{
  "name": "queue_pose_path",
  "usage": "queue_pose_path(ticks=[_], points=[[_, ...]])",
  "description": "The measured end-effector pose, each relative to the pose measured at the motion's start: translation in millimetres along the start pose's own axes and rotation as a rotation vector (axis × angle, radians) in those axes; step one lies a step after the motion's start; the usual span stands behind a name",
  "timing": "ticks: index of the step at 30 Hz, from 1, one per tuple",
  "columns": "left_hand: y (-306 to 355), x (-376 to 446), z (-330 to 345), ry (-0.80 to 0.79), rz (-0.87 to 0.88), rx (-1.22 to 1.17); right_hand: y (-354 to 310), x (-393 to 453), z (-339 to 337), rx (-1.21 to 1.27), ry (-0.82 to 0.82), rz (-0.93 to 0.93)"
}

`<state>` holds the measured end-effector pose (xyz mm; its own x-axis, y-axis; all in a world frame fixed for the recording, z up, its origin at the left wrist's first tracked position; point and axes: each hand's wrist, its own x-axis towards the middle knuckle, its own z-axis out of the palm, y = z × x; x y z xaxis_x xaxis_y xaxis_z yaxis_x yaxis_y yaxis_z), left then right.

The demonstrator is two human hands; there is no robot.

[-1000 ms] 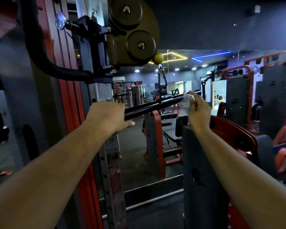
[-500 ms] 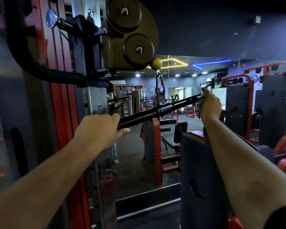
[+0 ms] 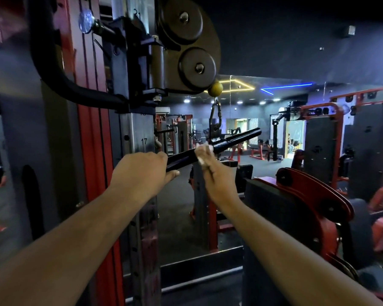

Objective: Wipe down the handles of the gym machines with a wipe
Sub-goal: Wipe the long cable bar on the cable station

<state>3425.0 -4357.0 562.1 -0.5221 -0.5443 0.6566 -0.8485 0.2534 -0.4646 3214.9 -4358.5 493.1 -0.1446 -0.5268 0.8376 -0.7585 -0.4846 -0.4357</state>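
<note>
Fingers of your right hand (image 3: 210, 171) are pinching the wipe (image 3: 202, 151) around the bar (image 3: 234, 140), near its middle.
Your left hand (image 3: 142, 173) is gripping the bar's near end, steadying it. You are working back from the far tip, where you were half a second ago, so the near stretch looks left.

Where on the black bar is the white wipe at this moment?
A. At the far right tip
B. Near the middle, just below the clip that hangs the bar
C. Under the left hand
B: the right hand presses the wipe on the bar beside its centre clip; the left hand grips the near end.
</note>
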Motion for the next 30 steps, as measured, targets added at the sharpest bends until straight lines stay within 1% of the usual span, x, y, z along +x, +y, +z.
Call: queue_pose_path(ticks=[1, 2, 4, 5, 6, 7, 8, 9, 10, 12, 14, 16, 17, 20, 23, 27, 30], points=[[0, 0, 0, -0.004, -0.004, -0.002, -2, 0, -2, -0.001, -0.007, -0.046], [1, 1, 1, -0.007, -0.004, -0.006, 2, 5, -8, 0.016, 0.053, -0.035], [1, 1, 2, -0.001, -0.006, -0.014, 17, 22, -24, 0.026, 0.274, 0.055], [0, 0, 3, 0.000, -0.011, -0.023, 23, 30, -34, 0.008, 0.358, 0.099], [0, 0, 4, -0.006, -0.017, -0.041, 31, 38, -42, -0.032, 0.380, 0.127], [1, 0, 4, -0.014, -0.021, -0.066, 35, 44, -45, -0.094, 0.331, 0.147], [2, -1, 4, -0.022, -0.024, -0.098, 35, 46, -43, -0.150, 0.236, 0.164], [3, -1, 4, -0.028, -0.027, -0.127, 31, 45, -37, -0.175, 0.146, 0.176], [5, -1, 5, -0.027, -0.028, -0.148, 24, 41, -26, -0.167, 0.097, 0.175], [8, -1, 6, -0.018, -0.031, -0.177, 3, 29, -2, -0.129, 0.071, 0.126], [8, -3, 7, -0.017, -0.041, -0.186, -22, 14, 16, -0.095, 0.038, 0.011], [4, -6, 6, -0.016, -0.056, -0.170, -38, 4, 20, 0.021, 0.018, -0.100], [2, -7, 6, -0.018, -0.064, -0.163, -43, 2, 17, 0.074, 0.007, -0.100], [-7, -11, 0, -0.047, -0.072, -0.163, -47, 8, 1, 0.172, 0.032, 0.012], [-12, -13, -9, -0.042, -0.064, -0.191, -61, 20, -10, 0.285, 0.108, 0.025], [-33, -18, -27, 0.058, -0.055, -0.279, -90, 39, -13, 0.371, 0.164, -0.009], [-77, -22, -47, 0.181, -0.064, -0.345, -116, 56, -4, 0.375, 0.213, -0.067]])
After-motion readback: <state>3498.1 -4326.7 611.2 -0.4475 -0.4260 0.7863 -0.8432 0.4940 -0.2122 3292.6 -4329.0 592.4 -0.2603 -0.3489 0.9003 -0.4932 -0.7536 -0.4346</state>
